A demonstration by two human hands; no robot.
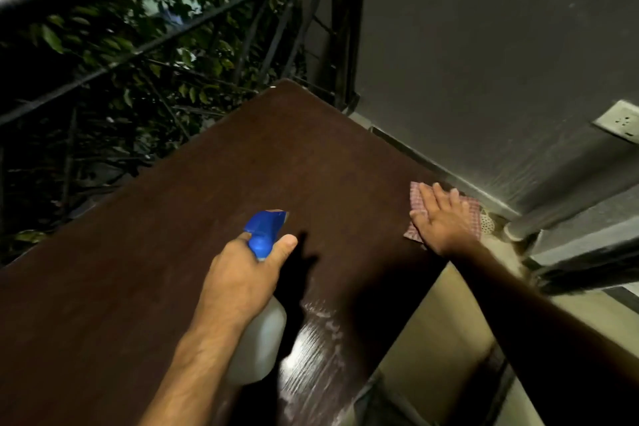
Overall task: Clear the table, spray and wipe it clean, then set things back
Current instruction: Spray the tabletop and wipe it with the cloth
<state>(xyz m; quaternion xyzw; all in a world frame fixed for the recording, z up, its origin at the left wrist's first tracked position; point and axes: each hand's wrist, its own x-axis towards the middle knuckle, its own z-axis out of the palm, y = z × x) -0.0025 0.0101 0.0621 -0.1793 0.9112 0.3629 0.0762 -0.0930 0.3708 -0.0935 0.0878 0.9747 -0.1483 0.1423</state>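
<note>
A dark brown wooden table (207, 190) fills the middle of the head view. My left hand (238, 277) grips a white spray bottle (262, 342) by its neck, just under the blue trigger head (264, 228), and holds it over the table's middle. My right hand (442, 221) lies flat with straight fingers on a red-and-white checked cloth (418, 199) at the table's right edge. A wet, shiny patch (318, 349) shows on the near part of the top.
A dark metal railing (138, 28) with leafy branches behind it runs along the table's far and left side. A grey wall (484, 62) with a white socket (622, 121) stands on the right. A pipe (567, 207) runs low beside the table's right edge.
</note>
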